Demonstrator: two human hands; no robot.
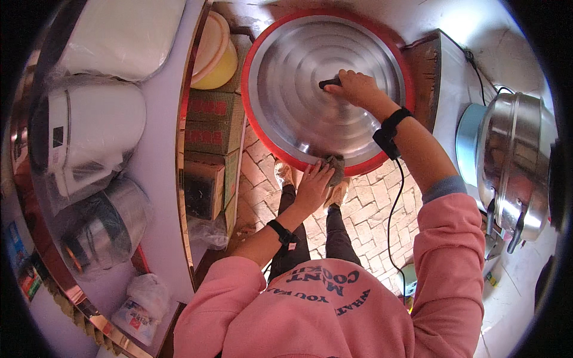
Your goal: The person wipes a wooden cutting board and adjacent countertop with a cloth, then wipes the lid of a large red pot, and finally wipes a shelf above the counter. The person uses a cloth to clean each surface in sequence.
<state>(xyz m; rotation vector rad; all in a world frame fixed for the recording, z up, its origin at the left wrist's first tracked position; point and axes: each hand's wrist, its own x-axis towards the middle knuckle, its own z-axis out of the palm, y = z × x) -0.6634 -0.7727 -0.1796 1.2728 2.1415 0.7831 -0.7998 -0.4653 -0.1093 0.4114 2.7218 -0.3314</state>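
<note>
A large round metal lid (291,89) with concentric rings lies on a red round rim (249,107) in front of me. My right hand (356,87) is closed around the black handle (329,83) near the lid's centre. My left hand (317,181) presses a grey-brown cloth or scouring pad (335,170) against the near edge of the lid and the red rim. What lies beneath the lid is hidden. Black bands are on both wrists, and a black cable hangs from the one on the right.
Shelves on the left hold a plastic-wrapped white appliance (103,121), cardboard boxes (210,107) and a yellow bucket (219,67). A steel steamer pot (515,165) stands on the right counter beside a blue basin (468,143). Brick paving (367,201) lies underfoot.
</note>
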